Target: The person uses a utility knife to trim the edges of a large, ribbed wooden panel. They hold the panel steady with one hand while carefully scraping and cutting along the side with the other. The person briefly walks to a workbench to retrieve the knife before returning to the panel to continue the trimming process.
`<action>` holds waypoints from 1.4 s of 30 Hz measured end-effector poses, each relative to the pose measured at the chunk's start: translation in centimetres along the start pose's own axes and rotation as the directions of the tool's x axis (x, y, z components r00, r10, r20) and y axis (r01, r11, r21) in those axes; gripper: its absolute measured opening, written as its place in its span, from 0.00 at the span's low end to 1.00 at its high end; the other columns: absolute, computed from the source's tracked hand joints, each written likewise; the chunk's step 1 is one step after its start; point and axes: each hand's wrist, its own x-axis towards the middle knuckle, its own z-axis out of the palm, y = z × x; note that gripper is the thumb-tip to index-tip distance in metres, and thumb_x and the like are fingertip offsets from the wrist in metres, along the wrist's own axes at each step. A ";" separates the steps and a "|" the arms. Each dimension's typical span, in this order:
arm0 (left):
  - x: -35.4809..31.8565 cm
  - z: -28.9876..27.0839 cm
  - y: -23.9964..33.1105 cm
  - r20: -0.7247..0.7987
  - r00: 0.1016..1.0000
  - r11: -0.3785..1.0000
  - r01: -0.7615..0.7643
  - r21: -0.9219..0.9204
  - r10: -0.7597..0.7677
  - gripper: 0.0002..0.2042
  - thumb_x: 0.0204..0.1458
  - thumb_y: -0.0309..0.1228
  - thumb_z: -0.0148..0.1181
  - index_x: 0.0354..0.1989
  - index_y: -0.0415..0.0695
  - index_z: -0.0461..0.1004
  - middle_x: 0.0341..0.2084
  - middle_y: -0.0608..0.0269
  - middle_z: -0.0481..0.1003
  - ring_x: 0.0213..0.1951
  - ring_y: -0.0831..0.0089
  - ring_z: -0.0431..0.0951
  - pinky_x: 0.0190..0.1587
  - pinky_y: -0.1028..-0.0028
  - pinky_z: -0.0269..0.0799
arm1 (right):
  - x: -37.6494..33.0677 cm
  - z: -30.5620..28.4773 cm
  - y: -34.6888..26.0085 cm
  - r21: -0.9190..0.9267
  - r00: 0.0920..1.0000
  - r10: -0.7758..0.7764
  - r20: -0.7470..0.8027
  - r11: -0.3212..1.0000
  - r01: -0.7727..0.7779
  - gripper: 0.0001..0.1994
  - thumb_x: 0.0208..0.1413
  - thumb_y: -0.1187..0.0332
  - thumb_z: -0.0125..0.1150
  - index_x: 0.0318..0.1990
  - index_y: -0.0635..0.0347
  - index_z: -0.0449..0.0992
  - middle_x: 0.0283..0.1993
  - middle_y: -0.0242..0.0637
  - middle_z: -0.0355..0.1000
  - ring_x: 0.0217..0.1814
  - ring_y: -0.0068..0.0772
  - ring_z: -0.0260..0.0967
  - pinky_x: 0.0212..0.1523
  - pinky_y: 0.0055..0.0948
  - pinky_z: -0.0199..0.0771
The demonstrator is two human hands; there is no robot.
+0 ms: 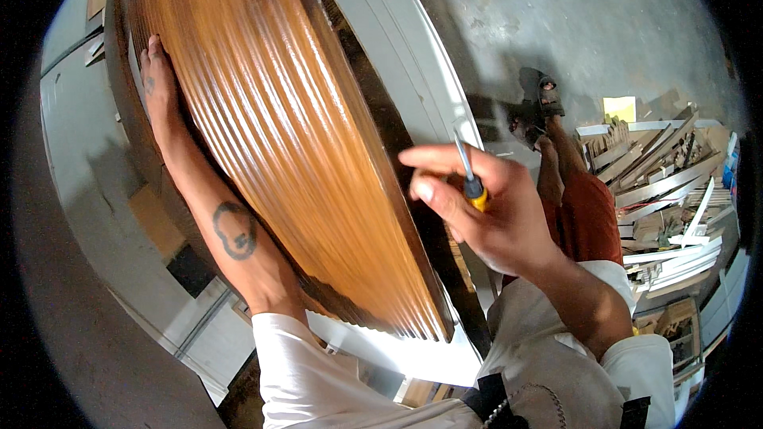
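Observation:
A long, glossy brown fluted wood panel (pixel 278 135) stretches diagonally before me, its ridges running lengthwise. My left hand (pixel 159 79) lies along the panel's far left edge with its fingers stretched out, and the forearm reaches beside that edge. Part of the palm side is hidden. Right of the panel, my right hand (pixel 485 202) is closed around a screwdriver (pixel 474 188) with a black and yellow handle. The thin metal shaft points away from me, and the index finger and thumb extend toward the panel's right edge. Most of the handle is hidden in the palm.
A pale grey board (pixel 389 32) runs along the panel's right side, with a dark gap between. To the right, offcuts and strips (pixel 668 183) are heaped on the concrete floor (pixel 588 16). A light grey surface (pixel 75 127) lies to the left. My sandalled foot (pixel 550 95) shows at right.

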 end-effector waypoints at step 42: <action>-1.3 0.1 2.2 -0.175 0.985 0.974 0.046 0.223 -0.006 0.41 0.56 0.62 0.43 0.69 0.40 0.55 0.70 0.43 0.49 0.71 0.50 0.49 0.69 0.58 0.48 | 5.4 -0.6 -2.3 -0.217 0.963 -0.241 0.125 0.940 0.263 0.01 0.53 0.77 0.60 0.31 0.65 0.74 0.23 0.29 0.72 0.23 0.12 0.64 0.25 0.18 0.65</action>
